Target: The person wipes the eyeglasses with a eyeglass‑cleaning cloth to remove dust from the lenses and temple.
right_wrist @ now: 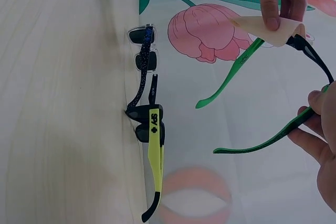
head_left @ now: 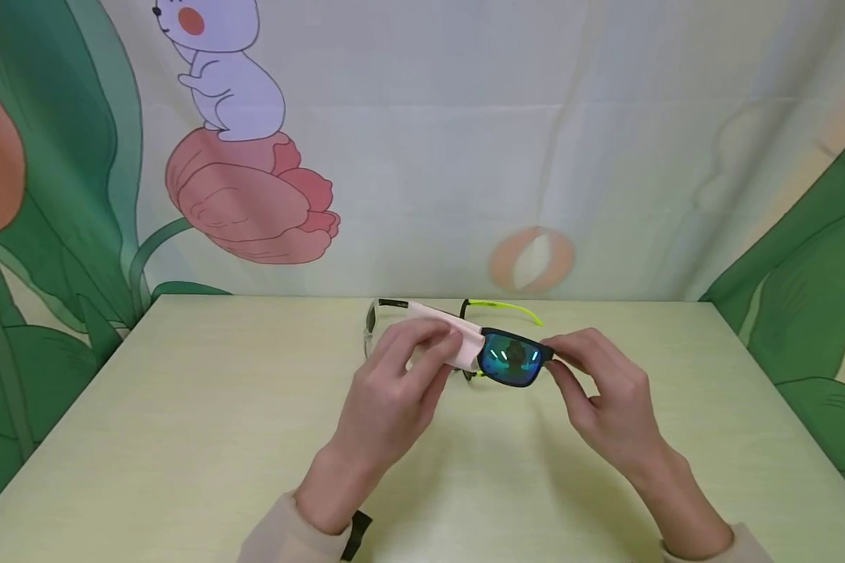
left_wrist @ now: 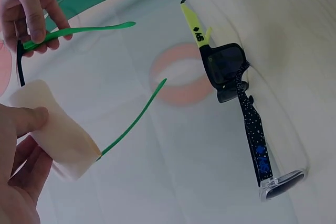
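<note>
A pair of black-framed sunglasses [head_left: 510, 358] with a blue-green mirrored lens is held up above the table. My left hand [head_left: 394, 383] pinches a pale pink cloth [head_left: 470, 352] folded over the other lens, which is hidden beneath it. With thumb and fingers, my right hand [head_left: 609, 391] grips the frame's outer corner by the hinge. Both wrist views show the glasses' green temples unfolded; in the right wrist view one green temple [right_wrist: 231, 77] hangs below the cloth, and the other runs out from my right fingers.
Behind the held pair, two more sunglasses rest near the table's back edge. One has a black frame and yellow temples [right_wrist: 155, 150]; the other has a clear frame [left_wrist: 283, 184] and a speckled dark temple. A printed curtain [head_left: 429, 156] hangs behind the table [head_left: 183, 438].
</note>
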Tool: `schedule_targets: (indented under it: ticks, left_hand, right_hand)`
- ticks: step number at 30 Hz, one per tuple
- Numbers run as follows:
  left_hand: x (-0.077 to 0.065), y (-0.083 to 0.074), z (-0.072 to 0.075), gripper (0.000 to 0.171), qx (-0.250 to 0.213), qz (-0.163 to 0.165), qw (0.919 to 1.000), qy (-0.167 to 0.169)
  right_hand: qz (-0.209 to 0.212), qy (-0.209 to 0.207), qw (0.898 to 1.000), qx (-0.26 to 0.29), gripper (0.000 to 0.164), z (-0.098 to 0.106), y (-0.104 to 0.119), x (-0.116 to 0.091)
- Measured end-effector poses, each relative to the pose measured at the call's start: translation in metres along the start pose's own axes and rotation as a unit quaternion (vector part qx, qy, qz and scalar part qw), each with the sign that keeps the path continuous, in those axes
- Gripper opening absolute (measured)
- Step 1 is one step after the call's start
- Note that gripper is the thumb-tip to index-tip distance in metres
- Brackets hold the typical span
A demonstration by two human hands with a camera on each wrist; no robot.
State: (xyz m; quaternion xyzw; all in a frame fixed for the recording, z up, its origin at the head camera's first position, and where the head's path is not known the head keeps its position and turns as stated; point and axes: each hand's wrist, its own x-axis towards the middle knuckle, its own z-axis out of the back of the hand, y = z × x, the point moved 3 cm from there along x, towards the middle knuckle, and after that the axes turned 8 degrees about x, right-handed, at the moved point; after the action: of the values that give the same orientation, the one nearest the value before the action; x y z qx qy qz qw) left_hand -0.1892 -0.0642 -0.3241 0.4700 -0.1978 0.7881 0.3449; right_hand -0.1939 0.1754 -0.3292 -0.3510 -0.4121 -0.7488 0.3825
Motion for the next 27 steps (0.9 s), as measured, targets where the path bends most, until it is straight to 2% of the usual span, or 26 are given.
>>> schedule_targets:
  ticks: [1, 4, 5, 8, 9, 16, 27]
  left_hand:
    - [0.000, 0.000, 0.000, 0.032, -0.001, 0.000, 1.0000, -0.001]
    - [0.000, -0.001, 0.000, 0.033, 0.000, 0.000, 1.0000, 0.000]
    - [0.000, 0.000, -0.001, 0.033, 0.002, 0.000, 1.0000, 0.001]
    - [-0.001, 0.001, -0.001, 0.037, 0.004, 0.000, 0.9999, 0.010]
    - [-0.001, 0.002, -0.001, 0.038, 0.005, -0.001, 0.9999, 0.014]
    - [-0.001, 0.005, 0.000, 0.045, 0.013, -0.012, 0.9990, 0.040]
    - [-0.004, 0.008, -0.001, 0.043, 0.002, 0.003, 0.9993, 0.036]
  right_hand:
    - [0.002, -0.001, 1.000, 0.002, 0.041, -0.001, 0.000, 0.000]
    - [0.015, -0.005, 1.000, 0.003, 0.014, -0.004, -0.001, 0.000]
    - [0.020, -0.006, 1.000, 0.003, 0.012, -0.005, -0.001, 0.000]
    - [0.027, -0.009, 1.000, -0.003, 0.032, -0.007, -0.001, 0.000]
    - [0.027, -0.010, 1.000, -0.004, 0.034, -0.007, -0.001, 0.000]
    - [0.032, -0.017, 0.999, -0.009, 0.036, 0.000, -0.002, -0.001]
    - [0.025, -0.014, 0.999, -0.019, 0.036, 0.014, -0.007, 0.000]
